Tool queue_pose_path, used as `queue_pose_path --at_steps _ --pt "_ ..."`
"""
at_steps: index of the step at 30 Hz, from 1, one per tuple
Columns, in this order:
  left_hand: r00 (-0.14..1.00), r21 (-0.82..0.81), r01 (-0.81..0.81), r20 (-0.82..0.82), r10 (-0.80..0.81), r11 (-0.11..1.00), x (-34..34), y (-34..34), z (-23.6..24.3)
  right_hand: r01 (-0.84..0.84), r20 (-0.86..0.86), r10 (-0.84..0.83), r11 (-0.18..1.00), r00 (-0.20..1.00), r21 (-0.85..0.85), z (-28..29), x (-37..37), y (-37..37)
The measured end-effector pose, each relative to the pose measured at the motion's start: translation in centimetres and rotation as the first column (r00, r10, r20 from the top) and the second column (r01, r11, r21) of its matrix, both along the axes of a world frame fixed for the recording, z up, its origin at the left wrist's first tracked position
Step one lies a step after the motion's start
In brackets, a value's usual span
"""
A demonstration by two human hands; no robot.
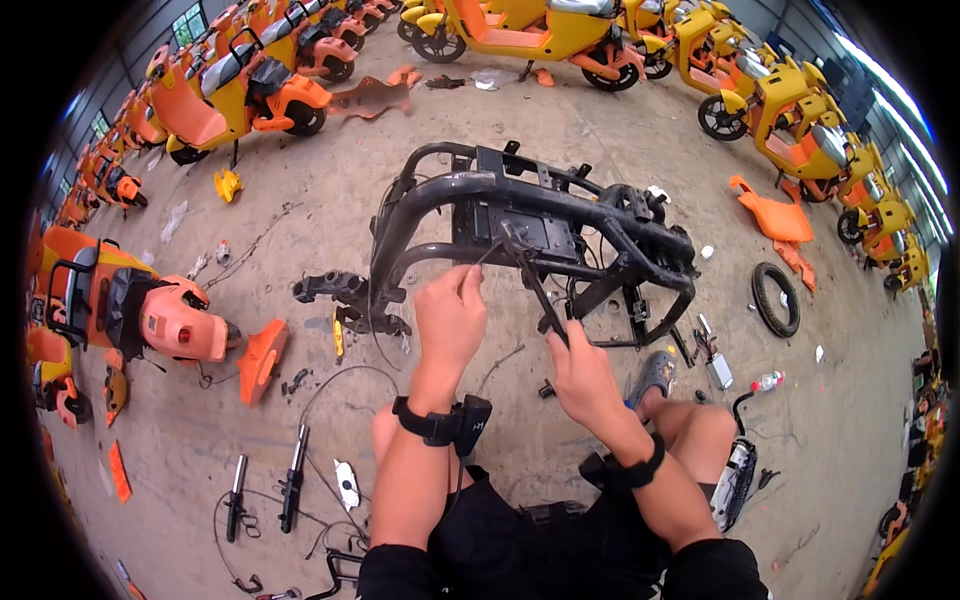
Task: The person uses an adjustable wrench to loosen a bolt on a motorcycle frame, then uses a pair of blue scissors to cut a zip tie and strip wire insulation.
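— What lay around us on the concrete floor (pixel 560 130)?

— Rows of orange and yellow scooters (pixel 240 85) ran from nine o'clock round to three. A loose tyre (pixel 776 298) lay at three o'clock, an orange body panel (pixel 772 215) at two, two black fork tubes (pixel 264 490) at seven, and a plastic bottle (pixel 768 381) at four. A half-stripped orange scooter (pixel 150 310) sat at nine o'clock, with an orange fender piece (pixel 261 360) just beside it.

— And what stood in our way?

— The frame's own bars and some hanging cable crossed in front of where we worked. Our knees, and a foot in a grey sandal (pixel 655 372), were tucked close under it.

— How did the frame look?

— The bare black scooter frame (pixel 530 225) lay at twelve o'clock, straight ahead of us on the floor: curved tubes, a flat black plate in the middle, all panels off, dusty and scuffed.

— And our hands?

— Our left hand (pixel 450 315) had its fingers pinched closed on a thin wire (pixel 487 254) near the frame. Our right hand (pixel 580 370) had its fingers wrapped closed round the handles of black pliers (pixel 535 285), whose tip reached up to the plate. Both wrists wore black strapped devices.
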State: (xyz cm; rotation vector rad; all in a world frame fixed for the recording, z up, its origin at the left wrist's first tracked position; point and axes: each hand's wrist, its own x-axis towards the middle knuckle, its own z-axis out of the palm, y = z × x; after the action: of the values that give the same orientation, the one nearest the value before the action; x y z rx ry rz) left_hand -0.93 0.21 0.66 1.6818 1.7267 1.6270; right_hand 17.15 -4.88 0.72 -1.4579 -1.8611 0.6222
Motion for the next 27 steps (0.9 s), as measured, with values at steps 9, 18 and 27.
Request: queue_pose_path --at_steps 9,18,27 --pt "0.998 -0.09 -0.002 0.055 0.007 0.996 0.2 -0.4 0.5 0.123 -0.32 -0.014 0.938 0.947 0.324 8.9 -0.6 -1.3" --pt "0.998 -0.086 0.005 0.058 0.0 0.996 0.5 -0.6 0.7 0.062 -0.18 -0.039 0.99 0.983 0.123 5.4 -1.1 -1.1" --pt "0.999 -0.011 -0.007 0.042 0.008 1.0 0.4 -0.1 0.3 0.054 -0.037 -0.046 0.962 0.998 0.268 0.9 -1.0 0.0"
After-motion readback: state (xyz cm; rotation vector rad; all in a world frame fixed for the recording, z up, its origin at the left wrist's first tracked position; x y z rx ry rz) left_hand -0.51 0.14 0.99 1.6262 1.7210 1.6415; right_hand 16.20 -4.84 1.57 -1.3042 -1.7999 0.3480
